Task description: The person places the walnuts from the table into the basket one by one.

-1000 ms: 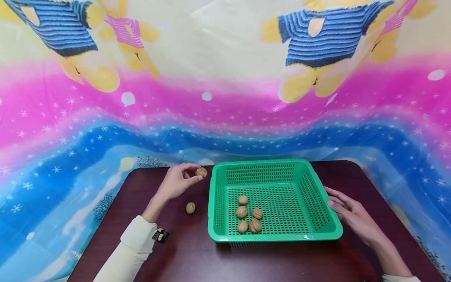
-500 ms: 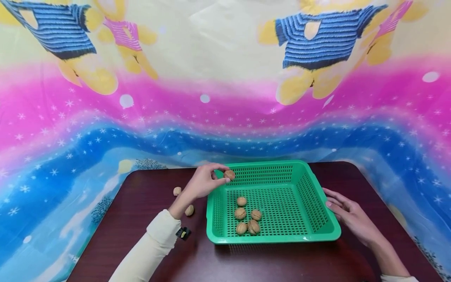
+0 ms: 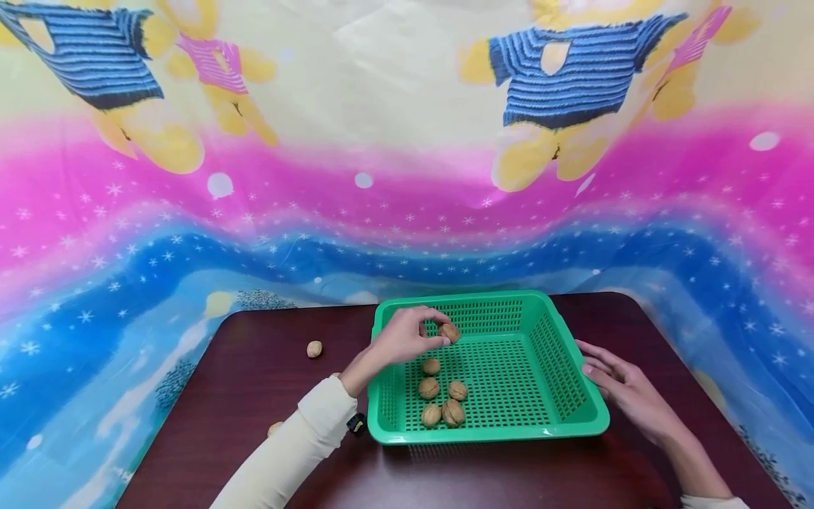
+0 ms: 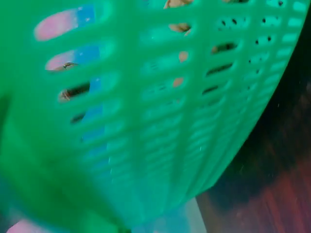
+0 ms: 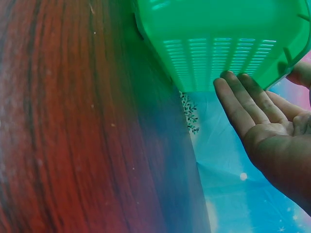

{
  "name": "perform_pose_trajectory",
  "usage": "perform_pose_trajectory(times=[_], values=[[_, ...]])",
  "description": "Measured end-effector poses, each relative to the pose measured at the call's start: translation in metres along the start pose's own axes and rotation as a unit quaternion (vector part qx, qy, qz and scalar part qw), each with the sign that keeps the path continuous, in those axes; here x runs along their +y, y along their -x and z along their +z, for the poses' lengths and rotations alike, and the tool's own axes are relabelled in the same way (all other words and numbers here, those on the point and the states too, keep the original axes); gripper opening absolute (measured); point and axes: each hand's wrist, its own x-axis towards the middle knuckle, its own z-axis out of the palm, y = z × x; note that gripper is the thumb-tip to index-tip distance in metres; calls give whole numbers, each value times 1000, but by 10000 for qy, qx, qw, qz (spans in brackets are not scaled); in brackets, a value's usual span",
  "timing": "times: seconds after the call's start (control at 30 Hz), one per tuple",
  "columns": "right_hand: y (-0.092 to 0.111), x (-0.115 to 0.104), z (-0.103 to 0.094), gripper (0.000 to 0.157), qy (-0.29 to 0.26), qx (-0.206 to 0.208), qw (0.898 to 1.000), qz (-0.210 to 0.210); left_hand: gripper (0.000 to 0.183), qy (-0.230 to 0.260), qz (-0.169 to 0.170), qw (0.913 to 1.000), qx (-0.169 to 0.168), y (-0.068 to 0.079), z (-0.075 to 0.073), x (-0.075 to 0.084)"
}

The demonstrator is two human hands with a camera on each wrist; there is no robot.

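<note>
My left hand [image 3: 407, 336] pinches a walnut [image 3: 449, 332] between thumb and fingertips, over the left part of a green plastic basket [image 3: 575, 430]. Several other walnuts [image 3: 429, 388] lie on the basket's slotted floor, below the hand. At the basket's right side is my right hand [image 3: 626, 389], thumb by the rim. In the right wrist view its fingers [image 5: 243, 99] stretch out straight against the slotted outer wall. The left wrist view is filled by the basket's side wall [image 4: 131, 145]; the hand is out of that picture.
On the dark wooden table [image 3: 222, 382], left of the basket, lies a loose walnut [image 3: 314, 349]. Another walnut [image 3: 275, 428] shows partly behind the left sleeve [image 3: 299, 442]. A printed cloth [image 3: 381, 212] with bear figures hangs behind the table.
My left hand has carried its walnut rightward from beside the basket to over its inside. The left forearm now hides a walnut on the table. My right hand has stayed at the rim.
</note>
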Motion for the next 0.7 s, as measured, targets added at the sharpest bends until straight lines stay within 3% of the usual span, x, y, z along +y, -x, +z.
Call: perform_pose_trajectory(times=[0.33,0.7], values=[[-4,3,5,59,47,0,10000,27,35,-167,-213,9985,-469,2,31,-21],[-3,3,0,59,58,43,10000,0,30,-224,-233,9973,-655,-6,36,-25]])
